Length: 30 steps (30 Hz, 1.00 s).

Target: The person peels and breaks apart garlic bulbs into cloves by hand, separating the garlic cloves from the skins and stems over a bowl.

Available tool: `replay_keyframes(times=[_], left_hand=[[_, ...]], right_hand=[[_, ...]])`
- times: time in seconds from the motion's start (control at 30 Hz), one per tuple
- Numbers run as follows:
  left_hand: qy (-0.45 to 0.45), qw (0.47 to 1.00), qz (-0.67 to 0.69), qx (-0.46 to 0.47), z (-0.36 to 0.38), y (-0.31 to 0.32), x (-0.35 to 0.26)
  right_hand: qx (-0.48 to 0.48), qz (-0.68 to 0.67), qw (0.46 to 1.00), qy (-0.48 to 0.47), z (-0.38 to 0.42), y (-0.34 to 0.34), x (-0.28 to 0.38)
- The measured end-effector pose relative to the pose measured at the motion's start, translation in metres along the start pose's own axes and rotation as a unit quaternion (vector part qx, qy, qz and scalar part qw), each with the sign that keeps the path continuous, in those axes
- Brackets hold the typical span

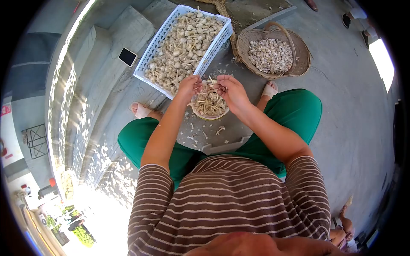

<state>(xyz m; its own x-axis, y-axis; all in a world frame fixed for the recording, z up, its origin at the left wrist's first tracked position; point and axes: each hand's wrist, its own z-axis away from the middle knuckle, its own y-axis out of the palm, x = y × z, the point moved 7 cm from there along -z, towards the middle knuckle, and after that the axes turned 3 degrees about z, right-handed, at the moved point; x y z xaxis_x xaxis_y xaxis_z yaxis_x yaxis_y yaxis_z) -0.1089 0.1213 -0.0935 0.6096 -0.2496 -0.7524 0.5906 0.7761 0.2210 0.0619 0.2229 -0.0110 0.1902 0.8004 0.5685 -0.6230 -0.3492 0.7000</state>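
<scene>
Over a round bowl (209,116) heaped with dry garlic stems and skins, both my hands hang a short way apart. Curled fingers close my left hand (190,88) at the bowl's left side, near the crate's corner. My right hand (232,90) is pinched at the bowl's right side. Whatever sits between the fingertips is too small to make out. Whole garlic bulbs (188,40) fill a pale blue plastic crate (215,48) just beyond my left hand. Separated garlic cloves (270,55) lie in a wicker basket (302,55) with a tall handle, beyond my right hand.
A phone or tablet (127,57) lies on the step left of the crate. Loose skins and a stem piece (220,130) are scattered on the concrete floor between my feet. Other people's feet (356,21) show at top right; another person (345,228) is at lower right.
</scene>
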Motion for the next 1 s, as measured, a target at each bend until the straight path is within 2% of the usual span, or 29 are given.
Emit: replay_keyframes(times=[0.07, 0.17, 0.23, 0.3, 0.33, 0.4, 0.43, 0.5, 0.53, 0.6, 0.63, 0.67, 0.7, 0.73, 0.8, 0.9, 1.0], left_hand=[[0.020, 0.993, 0.011, -0.119, 0.002, -0.039, -0.005], [0.071, 0.984, 0.010, -0.166, -0.019, -0.095, 0.004], [0.093, 0.976, -0.010, -0.196, -0.018, -0.107, 0.006], [0.143, 0.960, -0.116, -0.211, -0.027, -0.116, 0.000], [0.138, 0.961, -0.113, -0.213, -0.034, -0.122, 0.006], [0.182, 0.902, -0.303, -0.247, -0.044, -0.129, 0.001], [0.179, 0.904, -0.300, -0.247, -0.052, -0.133, 0.002], [0.230, 0.812, -0.455, -0.285, -0.054, -0.130, -0.007], [0.224, 0.815, -0.454, -0.283, -0.056, -0.130, -0.004], [0.318, 0.765, -0.493, -0.265, -0.053, -0.112, -0.017], [0.314, 0.768, -0.492, -0.263, -0.053, -0.109, -0.019], [0.319, 0.749, -0.525, -0.250, -0.054, -0.102, -0.023], [0.324, 0.727, -0.557, -0.237, -0.058, -0.099, -0.022], [0.321, 0.730, -0.556, -0.234, -0.061, -0.100, -0.020], [0.263, 0.709, -0.629, -0.181, -0.073, -0.096, -0.014], [0.221, 0.725, -0.630, -0.169, -0.073, -0.096, -0.012], [0.260, 0.728, -0.606, -0.188, -0.063, -0.090, -0.016]], right_hand=[[0.025, 0.008, 0.999, 0.038, -0.001, 0.008, -0.011], [0.056, 0.030, 0.995, 0.077, -0.005, 0.014, -0.026], [0.052, 0.035, 0.995, 0.079, -0.005, 0.018, -0.033], [0.047, 0.040, 0.995, 0.077, -0.010, 0.019, -0.038], [0.043, 0.046, 0.996, 0.069, -0.013, 0.018, -0.041], [0.037, 0.055, 0.996, 0.064, -0.017, 0.017, -0.047], [0.039, 0.079, 0.994, 0.065, -0.018, 0.017, -0.050], [0.038, 0.104, 0.991, 0.069, -0.017, 0.020, -0.052], [0.048, 0.107, 0.988, 0.097, -0.013, 0.025, -0.054], [0.053, 0.110, 0.985, 0.125, -0.011, 0.030, -0.059], [0.055, 0.108, 0.981, 0.154, -0.009, 0.032, -0.065], [0.057, 0.105, 0.976, 0.182, -0.009, 0.032, -0.070], [0.053, 0.105, 0.976, 0.184, -0.010, 0.032, -0.071], [0.064, 0.120, 0.973, 0.188, -0.010, 0.032, -0.074], [0.071, 0.137, 0.969, 0.192, -0.013, 0.032, -0.077], [0.085, 0.117, 0.975, 0.171, -0.021, 0.031, -0.076], [0.082, 0.036, 0.989, 0.120, -0.035, 0.031, -0.062]])
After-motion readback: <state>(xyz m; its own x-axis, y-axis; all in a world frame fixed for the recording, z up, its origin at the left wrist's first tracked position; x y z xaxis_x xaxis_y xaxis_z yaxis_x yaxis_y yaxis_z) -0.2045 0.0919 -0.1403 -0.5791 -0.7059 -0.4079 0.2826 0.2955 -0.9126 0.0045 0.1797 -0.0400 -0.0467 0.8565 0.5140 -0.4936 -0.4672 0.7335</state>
